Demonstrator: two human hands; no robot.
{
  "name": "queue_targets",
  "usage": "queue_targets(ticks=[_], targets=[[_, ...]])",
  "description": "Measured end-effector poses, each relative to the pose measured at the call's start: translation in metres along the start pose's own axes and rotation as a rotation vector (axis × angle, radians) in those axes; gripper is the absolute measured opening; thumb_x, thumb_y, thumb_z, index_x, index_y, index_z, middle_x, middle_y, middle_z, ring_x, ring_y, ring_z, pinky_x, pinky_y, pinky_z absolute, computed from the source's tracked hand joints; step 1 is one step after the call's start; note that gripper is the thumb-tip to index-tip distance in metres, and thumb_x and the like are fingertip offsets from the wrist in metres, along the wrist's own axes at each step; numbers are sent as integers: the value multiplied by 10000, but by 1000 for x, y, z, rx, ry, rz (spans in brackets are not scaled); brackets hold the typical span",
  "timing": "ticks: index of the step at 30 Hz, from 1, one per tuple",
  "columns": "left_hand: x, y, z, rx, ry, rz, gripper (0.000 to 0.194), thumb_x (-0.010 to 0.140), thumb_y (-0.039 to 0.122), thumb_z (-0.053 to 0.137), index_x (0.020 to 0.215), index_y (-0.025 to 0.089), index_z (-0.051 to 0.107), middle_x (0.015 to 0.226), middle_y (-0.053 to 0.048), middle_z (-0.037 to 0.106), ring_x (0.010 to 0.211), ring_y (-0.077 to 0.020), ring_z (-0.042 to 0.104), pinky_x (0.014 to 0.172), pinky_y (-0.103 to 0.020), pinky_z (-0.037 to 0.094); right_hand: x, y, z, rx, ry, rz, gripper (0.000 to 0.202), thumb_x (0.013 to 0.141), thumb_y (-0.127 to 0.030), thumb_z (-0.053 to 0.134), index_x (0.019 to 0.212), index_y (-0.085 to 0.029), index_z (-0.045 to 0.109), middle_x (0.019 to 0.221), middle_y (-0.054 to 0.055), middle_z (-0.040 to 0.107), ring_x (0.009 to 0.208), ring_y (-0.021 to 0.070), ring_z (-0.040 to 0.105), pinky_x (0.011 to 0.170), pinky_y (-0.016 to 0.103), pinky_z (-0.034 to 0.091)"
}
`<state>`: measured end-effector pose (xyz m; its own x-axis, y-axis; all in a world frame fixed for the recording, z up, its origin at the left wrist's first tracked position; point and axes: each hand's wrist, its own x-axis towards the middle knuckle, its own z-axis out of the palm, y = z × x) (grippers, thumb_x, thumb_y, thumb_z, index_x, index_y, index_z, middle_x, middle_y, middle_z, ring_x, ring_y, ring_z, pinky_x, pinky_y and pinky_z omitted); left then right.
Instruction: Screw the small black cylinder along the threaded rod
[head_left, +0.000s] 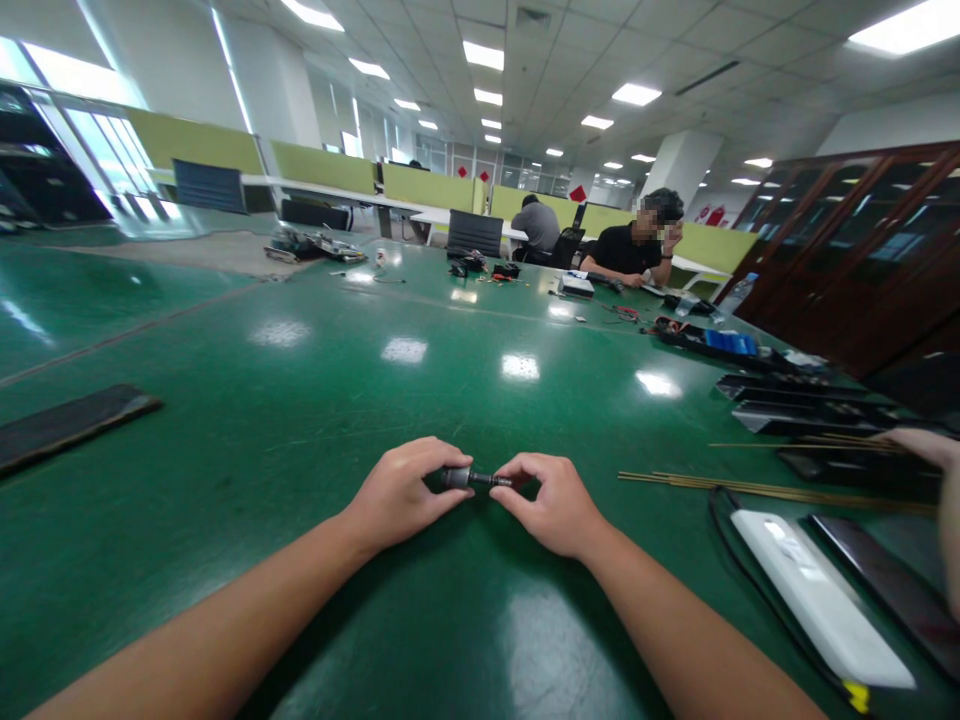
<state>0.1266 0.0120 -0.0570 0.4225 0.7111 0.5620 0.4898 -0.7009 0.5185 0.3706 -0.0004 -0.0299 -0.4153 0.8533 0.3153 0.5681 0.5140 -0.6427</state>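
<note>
Text first: the far wall has red diamond decorations [577, 193], marks on them too small to read. White bar-shaped device [821, 600] at right has pale marking or glare on its face, can't tell which.

Hands: left hand [409, 490] has thumb and index closed on the thick end of a dark cylindrical part [458, 478], other fingers curled behind. Right hand [551, 500] pinches the thin ribbed end of the same part between thumb and index, palm side open in a loop. Hands apart, facing each other, bridged by the part. Part is roughly level, over the near middle of the green table [315, 410]. Can't tell if it touches the surface.

Hard to see: both ends of the part are partly covered by fingertips, so can't confirm whether it's one piece or two.

Right side: thin brass-colored rods [690, 483], black angled channels [795, 417] behind them. Black cable [726, 540] runs along the white device, yellow end [857, 695] near the frame bottom. Dark flat device [881, 575] beside it, cut off at right. Another person's hand [919, 445] enters from the right edge by the rods, blurred.

Left edge: dark flat bar [71, 425], cut off. Far side: person in black shirt [619, 252] seated, face pixelated.
</note>
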Motion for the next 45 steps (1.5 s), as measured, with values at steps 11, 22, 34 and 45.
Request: queue_targets(ticks=[11, 22, 34, 45], targets=[[-1, -1, -1, 20, 0, -15, 294, 811, 301, 765, 1087, 247, 678, 1028, -19, 698, 937, -168, 655, 866, -313, 524, 0, 0, 0, 11, 16, 6, 40, 842, -213, 707, 877, -210, 725, 800, 2, 723, 730, 156, 658, 720, 273, 484], [1, -4, -1, 39, 16, -6, 290, 813, 310, 762, 1082, 238, 685, 1036, -36, 706, 948, -181, 662, 884, -329, 530, 0, 0, 0, 18, 28, 32, 51, 841, -223, 707, 882, -207, 731, 792, 3, 724, 723, 153, 662, 716, 268, 484], [0, -5, -4, 36, 10, -19, 293, 813, 301, 761, 1089, 240, 682, 1052, -43, 703, 966, -195, 661, 890, -346, 530, 0, 0, -1, 11, 30, 24, 51, 841, -219, 705, 882, -200, 727, 778, 10, 720, 713, 160, 657, 692, 269, 472], [0, -6, -5, 45, 7, -20, 302, 814, 311, 762, 1097, 251, 677, 1053, -26, 703, 968, -180, 659, 888, -330, 527, 0, 1, -2, 8, 29, 21, 48, 842, -220, 705, 876, -193, 725, 778, 13, 717, 714, 159, 652, 698, 270, 471]])
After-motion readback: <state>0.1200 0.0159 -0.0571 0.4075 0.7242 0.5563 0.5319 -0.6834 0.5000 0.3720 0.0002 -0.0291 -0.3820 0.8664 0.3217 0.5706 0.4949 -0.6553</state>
